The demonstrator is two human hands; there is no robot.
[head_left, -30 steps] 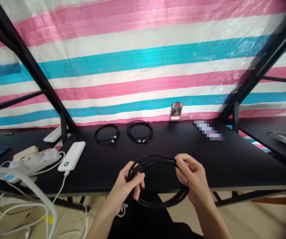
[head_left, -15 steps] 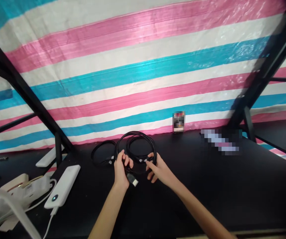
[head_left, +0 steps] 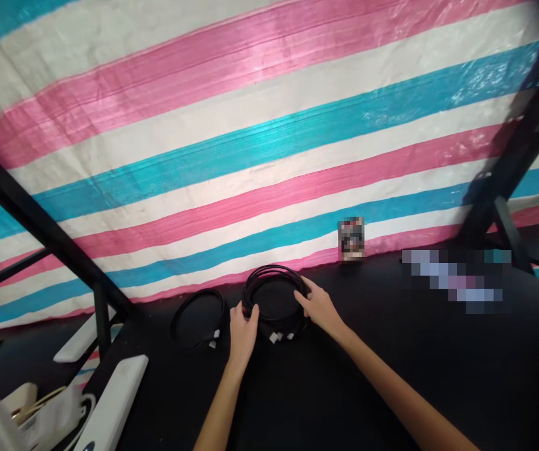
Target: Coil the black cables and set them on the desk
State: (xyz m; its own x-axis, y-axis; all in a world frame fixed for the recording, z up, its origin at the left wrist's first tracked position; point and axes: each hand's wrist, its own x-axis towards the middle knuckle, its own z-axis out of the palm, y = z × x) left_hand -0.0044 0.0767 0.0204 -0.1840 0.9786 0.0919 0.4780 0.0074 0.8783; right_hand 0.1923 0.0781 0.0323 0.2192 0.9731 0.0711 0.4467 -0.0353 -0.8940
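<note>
A coiled black USB cable (head_left: 273, 269) is between my hands on the black table. It overlaps a second black coil, and I cannot tell their loops apart. My left hand (head_left: 243, 332) pinches the left side of the loops with thumb and fingers. Over on the right side, my right hand (head_left: 322, 307) curls its fingers round the same loops. Light metal plugs (head_left: 273, 337) show at the coils' near edge. Left of my left hand lies a separate black cable coil (head_left: 203, 292), its plugs pointing toward me.
A white power bank (head_left: 119, 394) lies at the left, with a white power strip (head_left: 53, 416) beside it. Another white slab (head_left: 79, 338) is partly behind a black frame leg (head_left: 102, 319). A blurred small box (head_left: 351, 240) stands by the striped sheet (head_left: 269, 141); a pixelated item (head_left: 452, 279) lies right.
The held coil has come down onto the other coil, and its large USB plug no longer hangs by my left hand. My right hand has shifted to the coil's upper right. The view has tilted.
</note>
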